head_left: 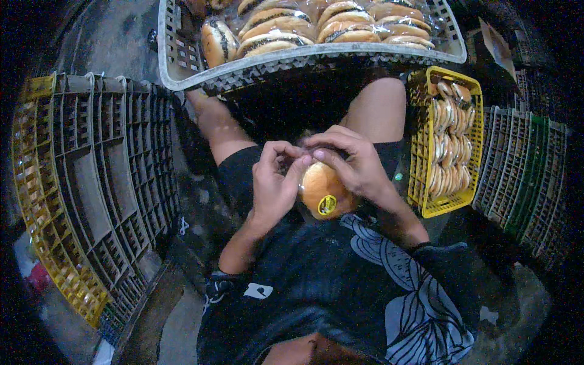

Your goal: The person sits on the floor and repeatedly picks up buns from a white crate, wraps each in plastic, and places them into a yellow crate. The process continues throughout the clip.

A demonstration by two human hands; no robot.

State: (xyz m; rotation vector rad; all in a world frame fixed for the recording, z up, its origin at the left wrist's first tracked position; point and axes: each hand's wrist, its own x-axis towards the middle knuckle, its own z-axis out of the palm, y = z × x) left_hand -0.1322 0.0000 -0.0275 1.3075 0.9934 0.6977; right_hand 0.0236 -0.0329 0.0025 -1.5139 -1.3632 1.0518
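A round golden bun (319,182) in a clear plastic bag, with a round yellow and black sticker (326,205) on it, is in front of my lap. My left hand (275,180) is closed, thumb and fingers pinching the bag's gathered end just above the bun. Close beside it, my right hand (354,159) pinches the same end from the other side. The fingertips of both hands nearly meet there. Little of the bag's end shows between the fingers.
Ahead stands a grey-white crate (316,56) of bagged buns with dark filling. A yellow crate (431,210) at the right holds rows of filled buns. Stacked crates (115,176) rise on the left, with another stack (517,170) at the far right.
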